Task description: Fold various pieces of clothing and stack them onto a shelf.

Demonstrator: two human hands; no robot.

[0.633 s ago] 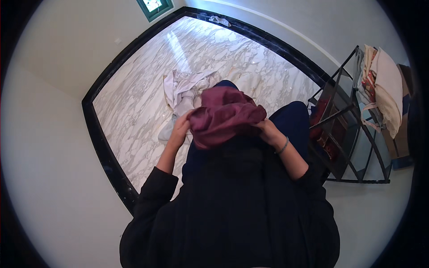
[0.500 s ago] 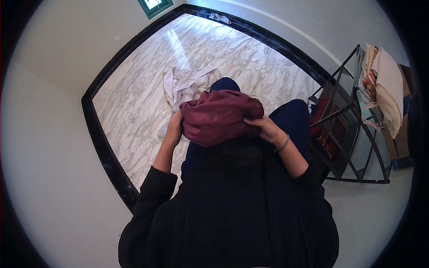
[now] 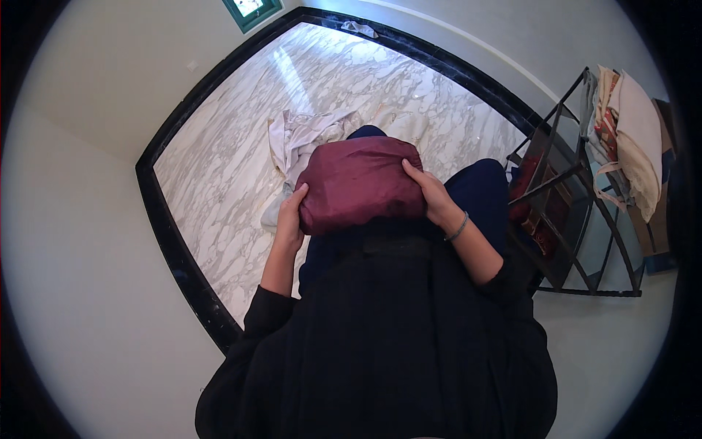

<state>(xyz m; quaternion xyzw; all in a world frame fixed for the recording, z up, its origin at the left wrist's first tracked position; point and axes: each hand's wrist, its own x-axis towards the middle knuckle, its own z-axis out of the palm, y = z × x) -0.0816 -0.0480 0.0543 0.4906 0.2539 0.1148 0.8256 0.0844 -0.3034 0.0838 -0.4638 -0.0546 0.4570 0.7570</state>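
Observation:
A folded bundle of maroon cloth (image 3: 360, 183), smooth on its upper face, is held over my lap. My left hand (image 3: 291, 214) grips its left edge, thumb on top and the other fingers out of sight beneath. At the right edge, my right hand (image 3: 430, 192) clasps the bundle the same way, its thumb pressed on the upper face. A bracelet circles my right wrist. Just beyond the bundle, crumpled white cloth (image 3: 301, 139) lies on the marble floor, partly covered by the maroon cloth and my knee.
To the right stands a dark metal rack (image 3: 578, 212) with red items on its lower shelf. Folded fabrics (image 3: 630, 139) in cream and patterned red are piled on its top. A small white cloth (image 3: 360, 29) lies by the far wall. White walls with black skirting border the floor.
The maroon cloth has been turned so a flatter, neater face shows, and its gathered right end is no longer visible. My right hand has shifted upward along the right edge.

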